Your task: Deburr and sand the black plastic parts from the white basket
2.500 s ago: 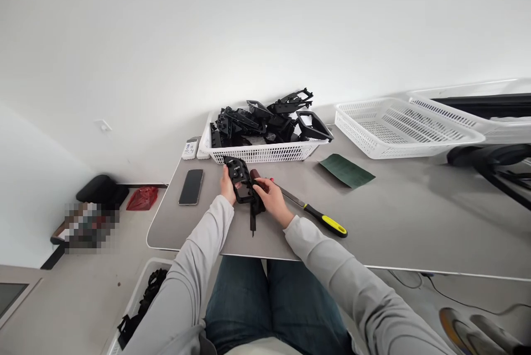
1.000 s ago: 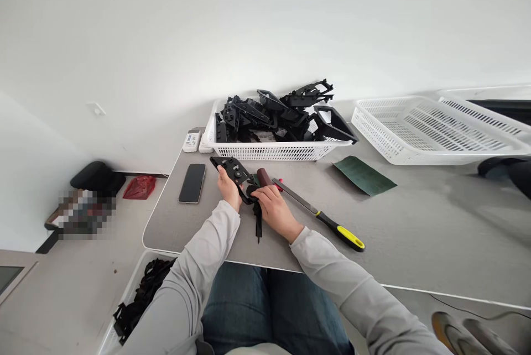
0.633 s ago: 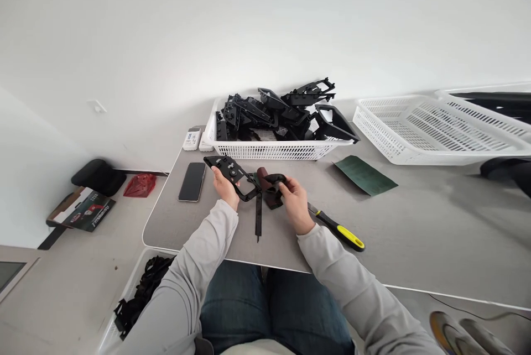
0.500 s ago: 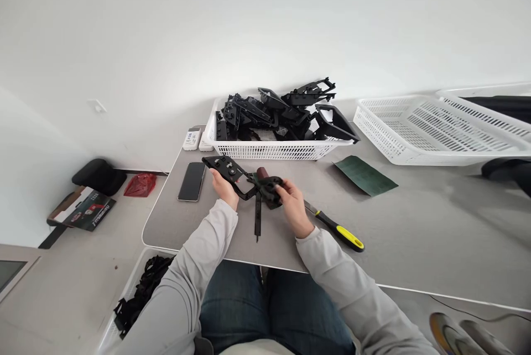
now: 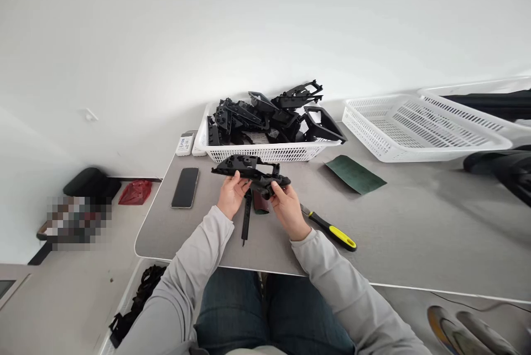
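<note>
A black plastic frame part (image 5: 238, 164) is held up over the table between both hands. My left hand (image 5: 232, 194) grips it from below, thumb on its near edge. At its right end my right hand (image 5: 286, 208) is closed on the part; whether a second black piece is pressed against it there, I cannot tell. Beneath the hands, a narrow black strip (image 5: 246, 219) and a dark red roll (image 5: 260, 203) lie on the table. To the right rests a scraper-like tool with a black and yellow handle (image 5: 338, 235).
A white basket (image 5: 265, 152) full of black parts stands behind the hands. Further right are a green sheet (image 5: 355, 174) and another white basket (image 5: 390, 147). A phone (image 5: 185, 187) lies left. Below the table's left edge is a bin of black parts (image 5: 143, 294).
The black part has been turned and brought to lie across both hands. The right hand has come closer to the left, and the dark red roll now shows below them. The view has shifted slightly.
</note>
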Demonstrator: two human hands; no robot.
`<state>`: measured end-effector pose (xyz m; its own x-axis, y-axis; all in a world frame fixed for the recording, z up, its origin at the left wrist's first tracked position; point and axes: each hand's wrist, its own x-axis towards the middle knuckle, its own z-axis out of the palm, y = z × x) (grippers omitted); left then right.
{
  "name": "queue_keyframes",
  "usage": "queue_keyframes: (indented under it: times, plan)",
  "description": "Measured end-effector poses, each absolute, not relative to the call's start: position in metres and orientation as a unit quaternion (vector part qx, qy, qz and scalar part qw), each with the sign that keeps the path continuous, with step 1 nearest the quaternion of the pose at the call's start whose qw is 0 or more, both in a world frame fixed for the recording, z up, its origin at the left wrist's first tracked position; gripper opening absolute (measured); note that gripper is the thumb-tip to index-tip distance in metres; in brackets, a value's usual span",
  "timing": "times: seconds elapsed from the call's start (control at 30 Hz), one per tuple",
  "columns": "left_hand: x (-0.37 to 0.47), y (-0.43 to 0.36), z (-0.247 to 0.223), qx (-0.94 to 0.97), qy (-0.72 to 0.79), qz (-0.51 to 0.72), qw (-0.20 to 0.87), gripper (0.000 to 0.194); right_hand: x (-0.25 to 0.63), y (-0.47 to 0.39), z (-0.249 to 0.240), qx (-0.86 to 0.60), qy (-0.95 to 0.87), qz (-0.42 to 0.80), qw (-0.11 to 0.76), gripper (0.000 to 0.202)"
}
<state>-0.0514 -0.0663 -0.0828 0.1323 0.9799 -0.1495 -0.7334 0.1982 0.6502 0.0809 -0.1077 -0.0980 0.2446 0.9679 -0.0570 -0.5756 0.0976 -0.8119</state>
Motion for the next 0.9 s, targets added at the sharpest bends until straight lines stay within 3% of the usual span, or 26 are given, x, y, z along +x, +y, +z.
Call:
queue_keyframes:
  times: [0.13, 0.33, 0.43, 0.57, 0.7, 0.8, 0.9]
  plan:
    - [-0.050, -0.072, -0.091, 0.286, 0.277, 0.503, 0.767, 0.011, 0.092, -0.103, -0.093, -0.350, -0.198, 0.542, 0.738, 0.026]
    - [-0.061, -0.073, -0.095, 0.418, 0.174, 0.309, 0.836, 0.047, 0.106, -0.102, -0.082, -0.380, -0.175, 0.497, 0.760, 0.021]
    - [-0.069, -0.064, -0.095, 0.430, 0.197, 0.310, 0.825, 0.052, 0.116, -0.101, -0.076, -0.388, -0.152, 0.456, 0.786, 0.021]
    - [-0.072, -0.054, -0.092, 0.373, 0.276, 0.345, 0.816, 0.034, 0.127, -0.098, -0.075, -0.403, -0.133, 0.415, 0.805, 0.024]
    - [-0.064, -0.061, -0.088, 0.366, 0.307, 0.343, 0.809, 0.057, 0.121, -0.098, -0.085, -0.464, -0.206, 0.439, 0.742, 0.026]
    - [-0.055, -0.072, -0.087, 0.402, 0.350, 0.360, 0.766, 0.045, 0.112, -0.098, -0.093, -0.514, -0.296, 0.422, 0.686, 0.027]
    - [-0.048, -0.078, -0.088, 0.406, 0.382, 0.380, 0.738, 0.045, 0.110, -0.099, -0.096, -0.556, -0.352, 0.390, 0.644, 0.029]
